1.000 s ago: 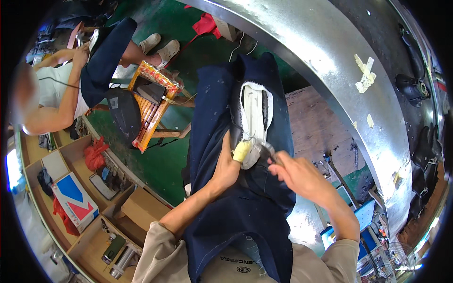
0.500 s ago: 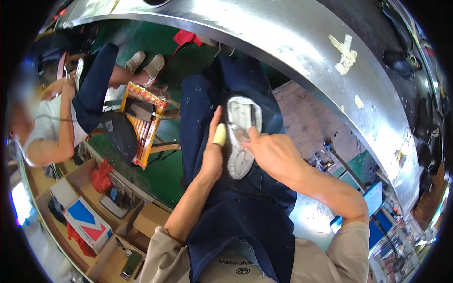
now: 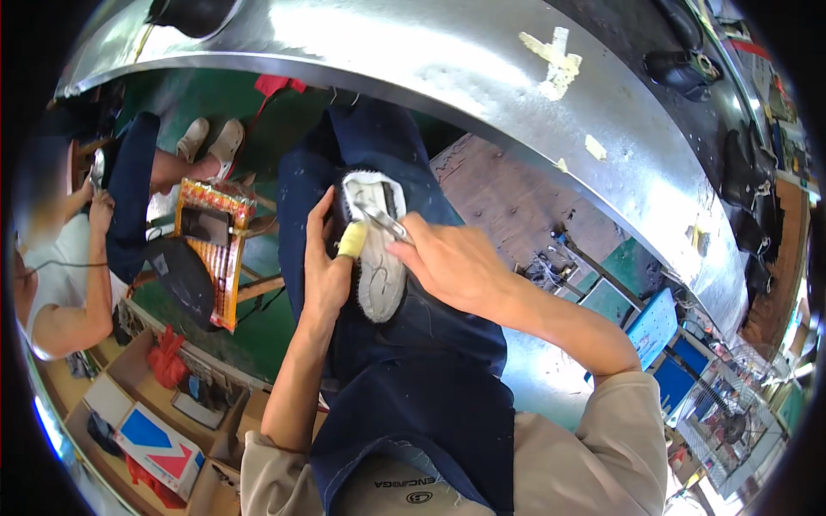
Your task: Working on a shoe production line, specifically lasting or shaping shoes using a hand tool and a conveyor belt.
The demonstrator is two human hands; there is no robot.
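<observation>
A shoe, sole side up, lies across my lap on a dark blue apron. Its underside is grey-white, with stitching along the rim and a whiter hollow at the far end. My left hand grips its left side, the fingers along the edge and the yellow-wrapped thumb pressing near the rim. In my right hand, closed fingers hold a shiny metal tool resembling pincers, its tip against the whiter far part. My fingers cover part of the tool.
A curved metal bench crosses ahead, with black shoes at right. At left a seated person holds a metal tool, near a bamboo stool. Divided wooden boxes stand lower left, a blue stool lower right.
The view has shifted, so the scene sits further left. My right hand has drawn back slightly from the shoe, showing more of the tool. My left hand stays on the shoe's side.
</observation>
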